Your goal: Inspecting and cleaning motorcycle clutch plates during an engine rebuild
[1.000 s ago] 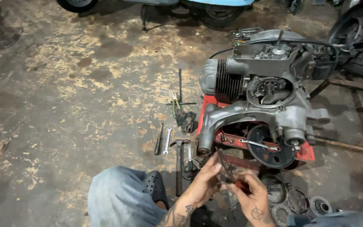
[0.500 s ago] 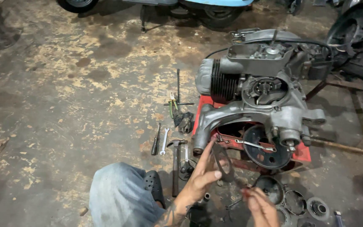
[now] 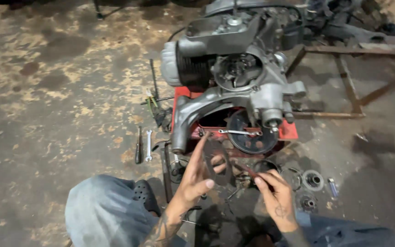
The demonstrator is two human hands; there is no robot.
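Below the stripped engine [image 3: 234,87], my left hand [image 3: 193,176] grips a dark gasket [image 3: 216,161]; right fingers [image 3: 264,180] pinch a red-handled tool [image 3: 248,170]; loose parts [image 3: 313,179] remain unfitted.

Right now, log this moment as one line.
left hand: holds dark flat ring | right hand: pinches thin tool | ahead: engine on red stand

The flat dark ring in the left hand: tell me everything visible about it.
The flat ring is a thin, dark grey disc with a large open centre, like a gasket or friction plate; its material is unclear. It is held up, tilted, just below the red stand. The left hand grips it, with fingers through the hole and the thumb below. The right hand is close by, apparently apart from it.
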